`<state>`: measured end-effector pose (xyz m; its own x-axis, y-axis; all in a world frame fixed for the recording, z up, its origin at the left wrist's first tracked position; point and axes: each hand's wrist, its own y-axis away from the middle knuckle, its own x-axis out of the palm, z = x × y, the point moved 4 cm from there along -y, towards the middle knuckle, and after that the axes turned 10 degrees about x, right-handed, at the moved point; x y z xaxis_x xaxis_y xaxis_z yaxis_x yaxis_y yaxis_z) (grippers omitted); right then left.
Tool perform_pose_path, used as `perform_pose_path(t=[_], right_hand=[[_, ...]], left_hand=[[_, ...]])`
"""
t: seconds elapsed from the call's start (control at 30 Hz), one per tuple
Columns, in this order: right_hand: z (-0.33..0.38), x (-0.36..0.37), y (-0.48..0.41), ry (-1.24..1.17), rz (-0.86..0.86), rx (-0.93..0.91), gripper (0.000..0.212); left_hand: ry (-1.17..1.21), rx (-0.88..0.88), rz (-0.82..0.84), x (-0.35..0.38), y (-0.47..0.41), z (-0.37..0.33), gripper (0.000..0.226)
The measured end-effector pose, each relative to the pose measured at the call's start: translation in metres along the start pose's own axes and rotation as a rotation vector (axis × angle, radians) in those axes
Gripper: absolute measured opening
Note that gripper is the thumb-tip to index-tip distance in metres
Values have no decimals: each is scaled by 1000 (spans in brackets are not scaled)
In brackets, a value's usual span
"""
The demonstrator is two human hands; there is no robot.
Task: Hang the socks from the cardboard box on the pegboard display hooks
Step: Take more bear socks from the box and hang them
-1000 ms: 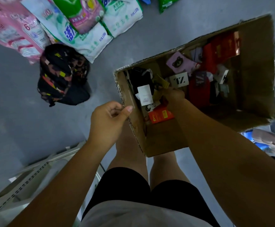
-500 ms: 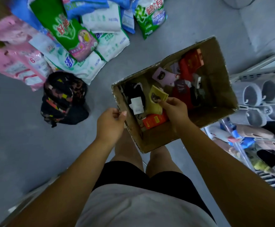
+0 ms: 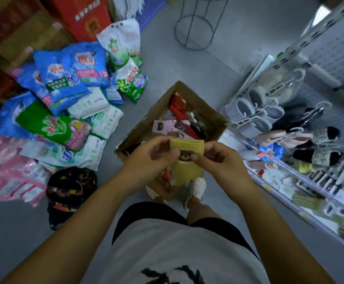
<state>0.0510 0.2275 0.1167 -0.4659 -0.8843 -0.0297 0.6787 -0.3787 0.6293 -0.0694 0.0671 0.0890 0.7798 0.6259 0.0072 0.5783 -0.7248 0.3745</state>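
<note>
Cardboard box (image 3: 208, 113) holds socks (image 3: 179, 112) — left hand (image 3: 148, 158), right hand (image 3: 222, 158) pinch yellow sock (image 3: 187, 146)

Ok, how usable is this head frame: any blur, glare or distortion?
Head view: dim, bluish light, no glare; left hand, right hand and the yellow sock they pinch read sharp; detergent bags and shelf goods smear toward the edges; the wide-angle lens bends the pegboard.

A grey floor (image 3: 218, 64) runs through the room. At left lies a heap of printed bags (image 3: 70, 103), with red cartons (image 3: 85, 15) stacked far behind and a dark patterned bag (image 3: 70, 193) nearer. A black wire stand (image 3: 195, 31) stands far off. At right, a white pegboard (image 3: 335, 44) carries hanging slippers (image 3: 255, 113) above a stocked shelf (image 3: 290, 181).
</note>
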Motion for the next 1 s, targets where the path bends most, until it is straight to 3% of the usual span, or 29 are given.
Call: perform_pose_path(t=[0.17,0.27,0.47,0.57,0.7,0.83,1.0], right_hand=[[4,-31,38,-109,18,-47,19],[-4,-57,61,-106,5,-68,19],[-37,-126,119,21,38,-52,18],[-58,-169,154,35,7,-40,19],[-89,-237,202,23,-110,-50,18],[-122,-308,244,-139,-295,-29,24],[-155,-386,287,-316,-621,2,17]], left_hand=[[183,-17,95,53,-8,-34,43],[327,-83,150,94,-9,-50,51],[346,-201,173,189,3,-70,52],[274,-209,154,245,14,-64,37],[324,-152,84,318,26,-61,31],[462,-69,-54,375,28,-57,31],[427,40,-69,441,26,-51,23]])
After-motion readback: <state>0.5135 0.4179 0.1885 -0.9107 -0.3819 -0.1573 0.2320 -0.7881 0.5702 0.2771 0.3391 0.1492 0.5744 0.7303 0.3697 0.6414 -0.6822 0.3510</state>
